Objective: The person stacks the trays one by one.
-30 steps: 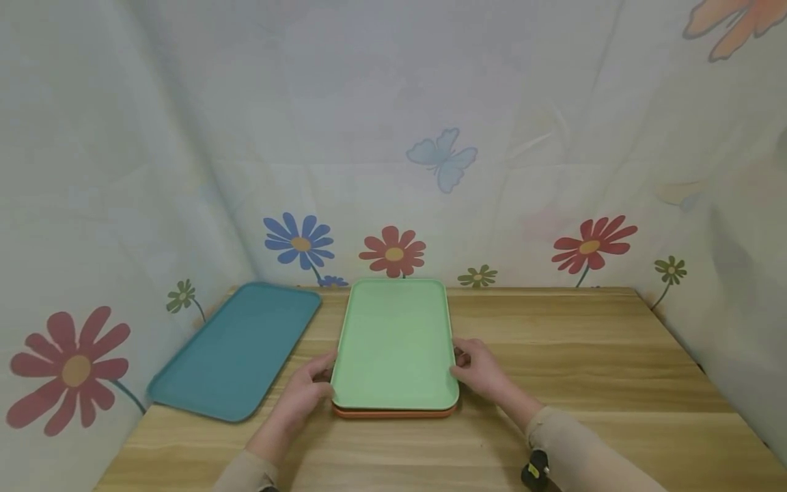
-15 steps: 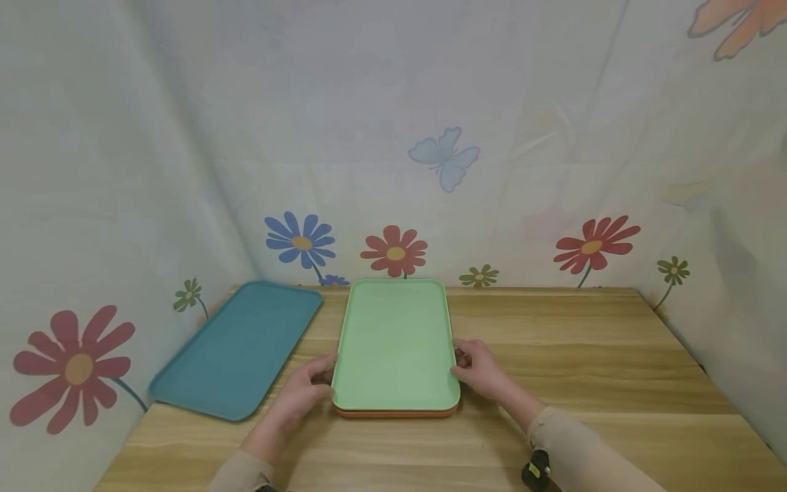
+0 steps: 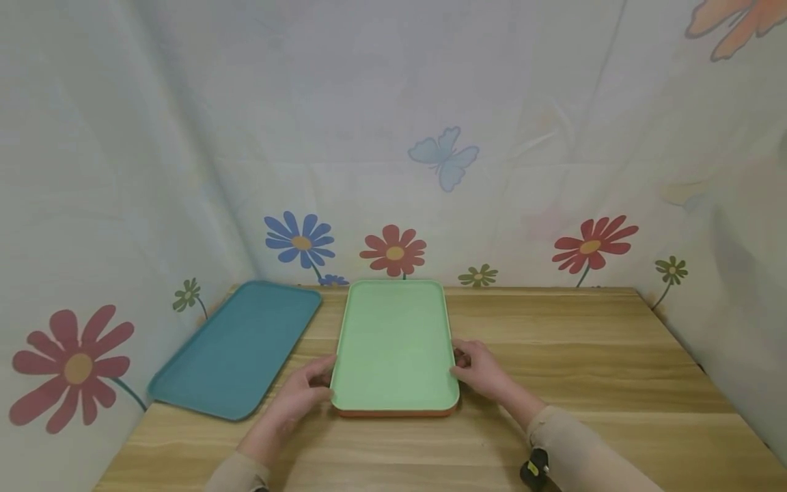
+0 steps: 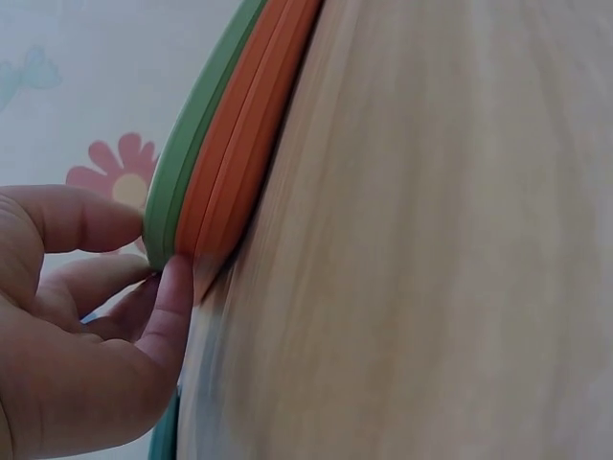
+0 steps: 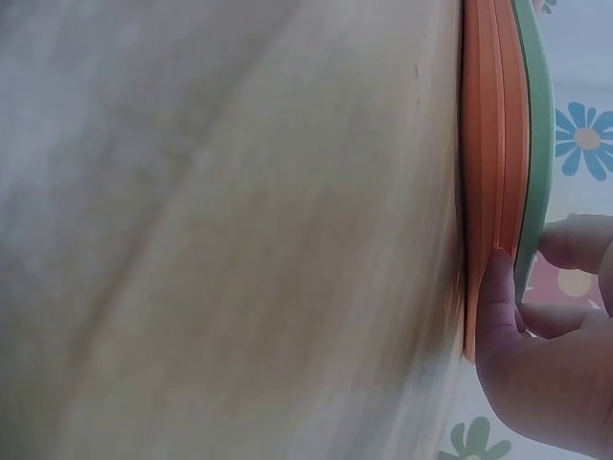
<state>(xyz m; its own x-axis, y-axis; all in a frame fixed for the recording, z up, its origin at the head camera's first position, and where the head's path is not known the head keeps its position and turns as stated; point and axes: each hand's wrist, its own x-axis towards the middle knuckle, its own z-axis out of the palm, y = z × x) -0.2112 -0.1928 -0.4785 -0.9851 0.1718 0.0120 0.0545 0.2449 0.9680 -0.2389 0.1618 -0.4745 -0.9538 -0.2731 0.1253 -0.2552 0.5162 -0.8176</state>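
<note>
A light green tray (image 3: 396,342) lies on top of an orange tray (image 3: 396,413) in the middle of the wooden table. A line runs along the orange side in both wrist views; whether it is one tray or two I cannot tell. My left hand (image 3: 302,389) holds the left edge near the front corner, its digits bent against the green rim (image 4: 177,182) and the orange side (image 4: 230,163). Opposite it, my right hand (image 3: 482,370) holds the right edge, thumb toward me and fingers curled beside the rim. Fingertips beyond the tray edges are partly hidden.
A teal tray (image 3: 236,348) lies slanted at the table's left side, a short way from the stack. Wooden table (image 3: 584,355) extends to the right. A flowered cloth (image 3: 369,137) hangs behind and along both sides.
The dark gap between the green and orange trays at the front has closed, so the green one sits flush. My left hand has shifted very slightly; the right stays put.
</note>
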